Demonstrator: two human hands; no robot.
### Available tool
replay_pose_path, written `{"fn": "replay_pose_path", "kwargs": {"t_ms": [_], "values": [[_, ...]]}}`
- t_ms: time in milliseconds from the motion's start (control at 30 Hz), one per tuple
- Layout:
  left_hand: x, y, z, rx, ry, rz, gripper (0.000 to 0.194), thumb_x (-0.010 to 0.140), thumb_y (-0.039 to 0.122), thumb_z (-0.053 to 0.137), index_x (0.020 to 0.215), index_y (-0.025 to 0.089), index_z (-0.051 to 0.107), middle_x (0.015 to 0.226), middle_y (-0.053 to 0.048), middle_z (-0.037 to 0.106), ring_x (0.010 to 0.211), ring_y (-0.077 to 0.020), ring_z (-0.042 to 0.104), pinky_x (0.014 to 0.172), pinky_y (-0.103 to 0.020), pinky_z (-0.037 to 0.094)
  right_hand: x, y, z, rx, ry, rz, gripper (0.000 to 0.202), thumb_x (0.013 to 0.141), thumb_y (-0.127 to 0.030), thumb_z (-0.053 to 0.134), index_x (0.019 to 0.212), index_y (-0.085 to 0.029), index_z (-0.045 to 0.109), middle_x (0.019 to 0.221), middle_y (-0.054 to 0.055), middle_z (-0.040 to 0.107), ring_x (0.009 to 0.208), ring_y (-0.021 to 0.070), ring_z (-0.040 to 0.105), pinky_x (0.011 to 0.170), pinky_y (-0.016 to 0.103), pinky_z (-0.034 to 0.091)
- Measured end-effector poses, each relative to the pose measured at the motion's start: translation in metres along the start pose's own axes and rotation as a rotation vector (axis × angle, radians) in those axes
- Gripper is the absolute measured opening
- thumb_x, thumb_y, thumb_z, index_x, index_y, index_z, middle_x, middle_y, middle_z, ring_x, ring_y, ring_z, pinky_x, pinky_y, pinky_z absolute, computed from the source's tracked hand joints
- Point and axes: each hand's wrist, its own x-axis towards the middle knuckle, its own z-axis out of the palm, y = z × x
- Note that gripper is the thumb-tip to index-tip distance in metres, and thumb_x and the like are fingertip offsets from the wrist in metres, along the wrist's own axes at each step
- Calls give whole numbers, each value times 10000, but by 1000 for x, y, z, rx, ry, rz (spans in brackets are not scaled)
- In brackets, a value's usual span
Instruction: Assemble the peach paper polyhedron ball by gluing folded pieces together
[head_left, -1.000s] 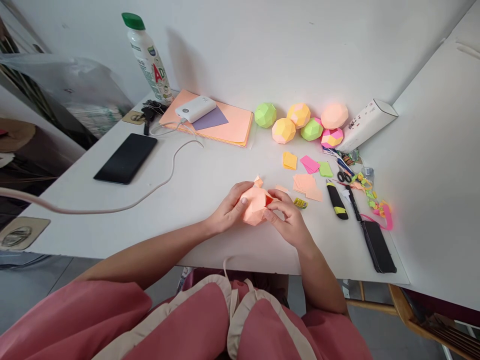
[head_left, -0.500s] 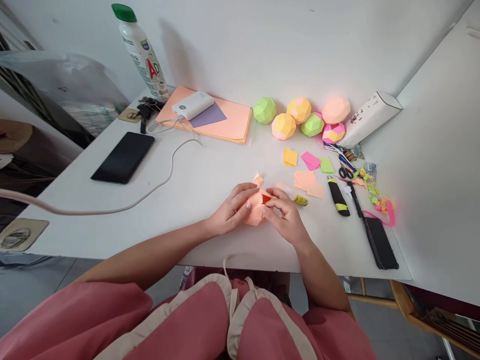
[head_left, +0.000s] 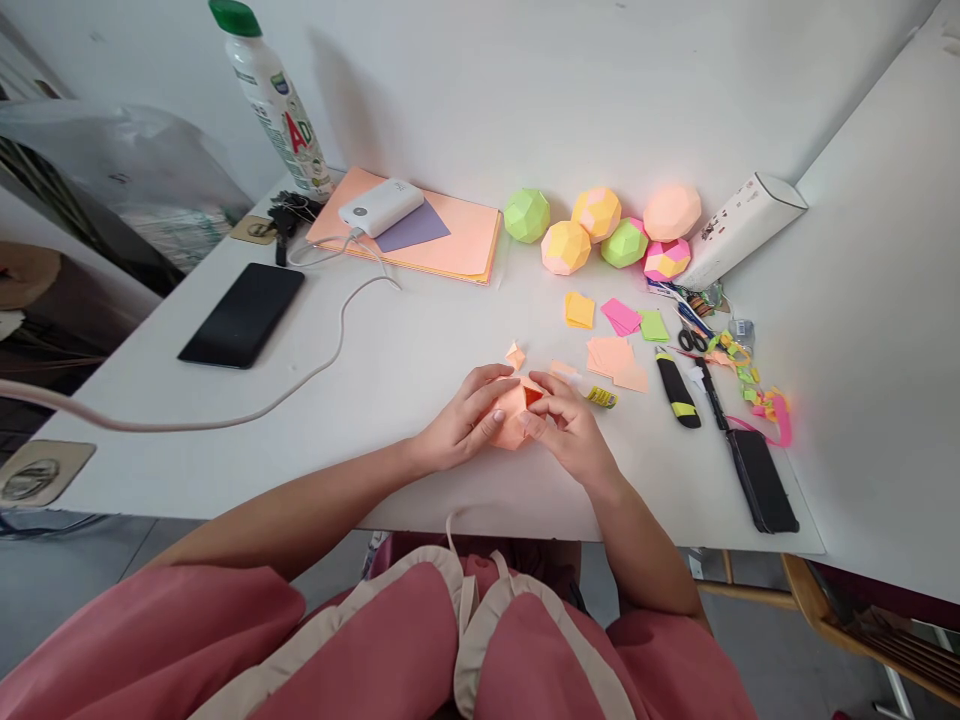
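A peach folded-paper ball (head_left: 510,428) with an open gap on its upper right is between my two hands, close to the table's front edge. My left hand (head_left: 466,420) grips its left side, thumb on the front. On the right side, my right hand (head_left: 566,425) pinches the paper beside the gap. Just beyond the fingers lies a small folded peach piece (head_left: 515,355). Peach paper squares (head_left: 611,360) and a small yellow tube (head_left: 602,397) are to the right of the ball.
Several finished paper balls (head_left: 566,247) line the wall. At the right are a cutter (head_left: 677,390), scissors (head_left: 691,341) and a black case (head_left: 761,480). A tablet (head_left: 244,315), power bank (head_left: 382,206), white cable (head_left: 341,340) and bottle (head_left: 277,110) are at the left.
The view has shifted slightly. Both hands keep hold of the peach ball, with hardly any movement of the fingers.
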Motion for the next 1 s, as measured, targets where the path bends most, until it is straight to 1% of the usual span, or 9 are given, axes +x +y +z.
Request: {"fn": "replay_pose_path", "kwargs": {"t_ms": [233,367,467,533,667,767,867,933,1000], "values": [[0,0,0,37,-24,18,428,1023,366,308,1443,294,349,1399,-147,352,1316,-289,408,1060,-527,434,2,5,0,84,-7,58,221,743,-470,751,738,-251,717,1475,53,476,1435,279,361,1116,473,391],[-1,-1,1,37,-24,41,434,1021,349,322,1451,292,338,1413,-151,335,1333,-291,391,1064,-531,429,2,3,2,119,-7,85,186,731,-431,764,728,-251,718,1485,53,469,1431,278,365,1098,462,405],[-1,-1,1,48,-19,46,444,1020,351,320,1460,295,325,1418,-151,338,1335,-287,391,1064,-530,431,2,1,6,147,14,127,183,721,-406,765,680,-240,702,1490,43,470,1417,287,385,1077,461,428],[-1,0,2,51,-17,53,451,1019,346,326,1468,302,312,1425,-149,336,1334,-282,394,1063,-524,434,2,0,7,164,29,142,188,709,-395,768,647,-235,691,1498,35,463,1426,289,370,1083,463,427],[-1,1,3,55,-8,84,497,1013,345,360,1496,315,249,1436,-154,329,1350,-287,382,1070,-534,423,1,-1,7,168,38,93,166,707,-368,767,632,-242,691,1499,21,459,1453,279,322,1118,469,398],[-1,1,2,80,1,87,580,986,404,438,1510,309,209,1446,-171,334,1353,-325,378,1070,-572,404,0,-3,1,122,8,27,170,724,-363,762,629,-243,688,1483,20,478,1433,283,359,1104,475,414],[-1,-2,1,103,-16,79,738,904,541,545,1511,296,204,1456,-189,338,1346,-370,373,1071,-610,383,1,-6,-6,57,-43,11,197,731,-381,765,621,-238,684,1490,19,469,1392,292,421,1092,490,423],[0,-3,-2,74,-26,66,840,835,607,607,1510,289,219,1454,-191,349,1347,-383,366,1081,-624,363,2,-6,-10,25,-88,-11,219,724,-403,774,611,-238,686,1482,19,477,1388,295,426,1105,498,409],[3,-4,-4,-1,-32,49,920,772,641,662,1508,293,233,1464,-184,344,1364,-386,343,1092,-627,350,4,-6,-12,-6,-140,-40,244,717,-425,780,594,-239,685,1461,17,495,1402,295,405,1118,503,395]]}}
